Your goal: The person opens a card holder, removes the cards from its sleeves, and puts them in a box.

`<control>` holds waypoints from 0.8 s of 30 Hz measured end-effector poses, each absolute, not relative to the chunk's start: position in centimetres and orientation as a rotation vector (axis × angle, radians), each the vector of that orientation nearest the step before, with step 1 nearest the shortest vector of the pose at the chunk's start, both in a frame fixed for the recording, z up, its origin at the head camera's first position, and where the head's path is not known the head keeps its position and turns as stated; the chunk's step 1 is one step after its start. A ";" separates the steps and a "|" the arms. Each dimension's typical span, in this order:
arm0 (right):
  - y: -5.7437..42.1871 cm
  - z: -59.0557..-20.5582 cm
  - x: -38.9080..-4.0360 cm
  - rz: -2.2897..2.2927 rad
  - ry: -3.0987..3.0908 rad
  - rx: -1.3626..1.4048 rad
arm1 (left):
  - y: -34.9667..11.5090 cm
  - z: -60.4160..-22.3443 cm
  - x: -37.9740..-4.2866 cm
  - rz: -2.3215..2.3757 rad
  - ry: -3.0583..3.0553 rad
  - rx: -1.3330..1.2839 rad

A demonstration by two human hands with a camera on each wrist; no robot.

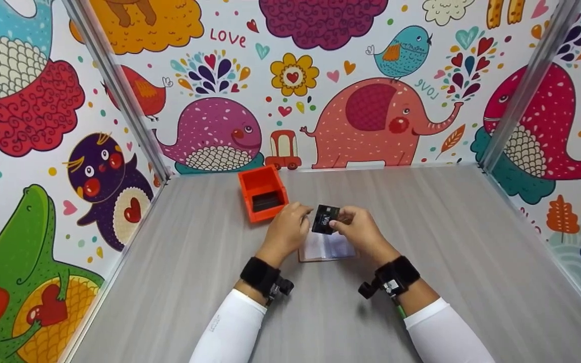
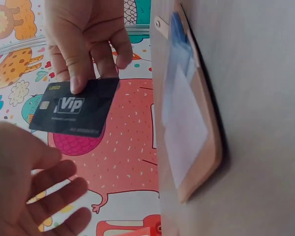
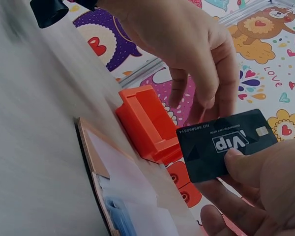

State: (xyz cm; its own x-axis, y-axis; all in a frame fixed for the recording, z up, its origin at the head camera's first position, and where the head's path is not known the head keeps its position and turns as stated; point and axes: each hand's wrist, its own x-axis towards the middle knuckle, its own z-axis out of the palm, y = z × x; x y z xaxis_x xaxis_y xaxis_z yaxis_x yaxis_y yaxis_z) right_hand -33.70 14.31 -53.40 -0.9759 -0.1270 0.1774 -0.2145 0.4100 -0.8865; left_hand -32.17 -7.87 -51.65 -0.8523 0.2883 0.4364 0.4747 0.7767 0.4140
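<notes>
A black card with "Vip" on it (image 1: 325, 220) is pinched between the thumb and fingers of my right hand (image 1: 363, 232), above the table. My left hand (image 1: 286, 229) is just left of the card with its fingers loosely bent. In the left wrist view a gap shows between the left hand (image 2: 34, 187) and the card (image 2: 71, 109). Below both hands a tan card holder (image 3: 91, 152) lies opened out on the table, its clear sleeves (image 1: 328, 246) facing up. A strap with a snap (image 2: 162, 25) sticks out from its edge.
Beyond my left hand stands an orange-red bin (image 1: 248, 194) with dark flat items (image 1: 267, 201) inside, perhaps cards. The grey wood-grain table (image 1: 437, 242) is bordered by walls with cartoon animals (image 1: 371, 126) and metal corner posts (image 1: 124, 91).
</notes>
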 end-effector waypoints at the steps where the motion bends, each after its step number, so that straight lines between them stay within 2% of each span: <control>1: 14.3 -53.4 -33.7 1.648 -2.560 0.321 | -7.8 -51.6 -32.1 -0.778 -2.607 -0.591; 14: 14.2 -53.5 -33.7 1.791 -2.504 0.403 | -7.0 -51.2 -31.6 -0.873 -2.518 -0.673; 20: 14.4 -53.9 -33.6 1.542 -2.682 0.427 | -7.7 -51.2 -31.9 -0.803 -2.455 -0.642; 24: 14.2 -54.2 -33.4 1.305 -2.828 0.474 | -9.2 -50.9 -32.5 -0.603 -2.395 -0.516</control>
State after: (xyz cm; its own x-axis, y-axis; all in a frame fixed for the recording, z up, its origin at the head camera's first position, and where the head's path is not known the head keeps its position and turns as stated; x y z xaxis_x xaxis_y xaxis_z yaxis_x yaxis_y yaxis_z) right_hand -33.41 14.21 -54.16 -0.9547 -0.2739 0.1166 -0.2664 0.6114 -0.7452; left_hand -32.48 -9.20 -50.86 -0.7389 0.2136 0.6391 0.4907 0.8205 0.2931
